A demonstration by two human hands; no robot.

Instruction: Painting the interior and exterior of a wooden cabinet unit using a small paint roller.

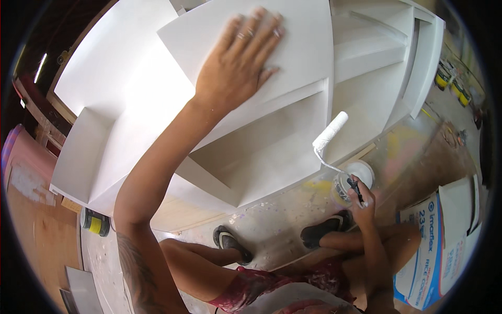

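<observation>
My left hand lies flat on a white panel of a large white shelving unit, its fingers stretched out, with specks of white paint on them. Down at the right, my right hand is closed round the dark handle of a paint roller. The roller's white sleeve points up and away, in front of an open compartment of the unit. Just behind that hand stands a paint can with white paint, partly covered by the hand and handle.
A cardboard appliance box stands at the right. Near the unit's left end sits a dark can with a yellow label. More cans are at the far right. Brown wooden boards line the left side. Paint spots mark the floor.
</observation>
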